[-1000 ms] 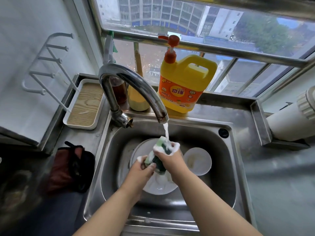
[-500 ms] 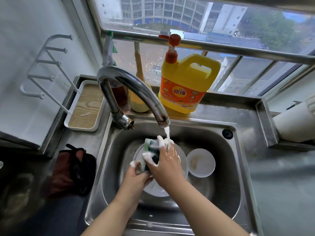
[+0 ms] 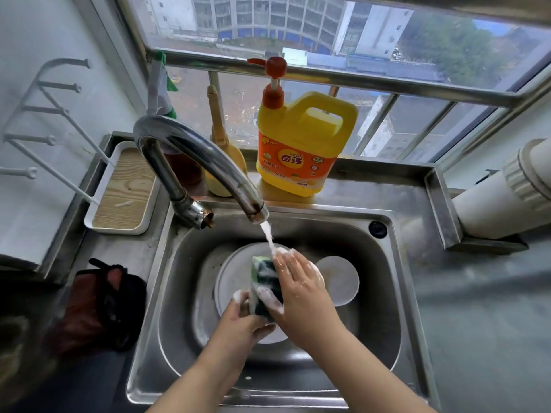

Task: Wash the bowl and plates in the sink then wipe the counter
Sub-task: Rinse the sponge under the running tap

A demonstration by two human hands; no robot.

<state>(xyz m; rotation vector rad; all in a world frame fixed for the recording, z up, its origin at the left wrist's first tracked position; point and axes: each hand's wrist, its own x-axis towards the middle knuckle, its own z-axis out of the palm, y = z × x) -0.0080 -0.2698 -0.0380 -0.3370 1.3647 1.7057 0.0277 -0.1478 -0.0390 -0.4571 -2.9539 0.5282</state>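
A green and dark sponge (image 3: 264, 286), covered in foam, stands upright between my hands over the steel sink (image 3: 384, 308). My left hand (image 3: 241, 318) grips its lower end from below. My right hand (image 3: 298, 286) presses on its right side with fingers spread and thumb across the front. Water runs from the curved tap (image 3: 208, 162) onto my right fingertips and the sponge top. Under the hands lies a white plate (image 3: 231, 277). A small white bowl (image 3: 340, 280) sits to its right in the basin.
A yellow dish-soap jug with a red pump (image 3: 301, 144) stands on the ledge behind the sink. A white tray with a wood base (image 3: 122, 192) sits at the back left, a dark red cloth (image 3: 98, 305) on the left counter, a white pipe (image 3: 504, 195) at right.
The sponge has turned upright and dropped a little lower. My right hand has opened from a grip over the top to a flatter press on the side. Water keeps running.
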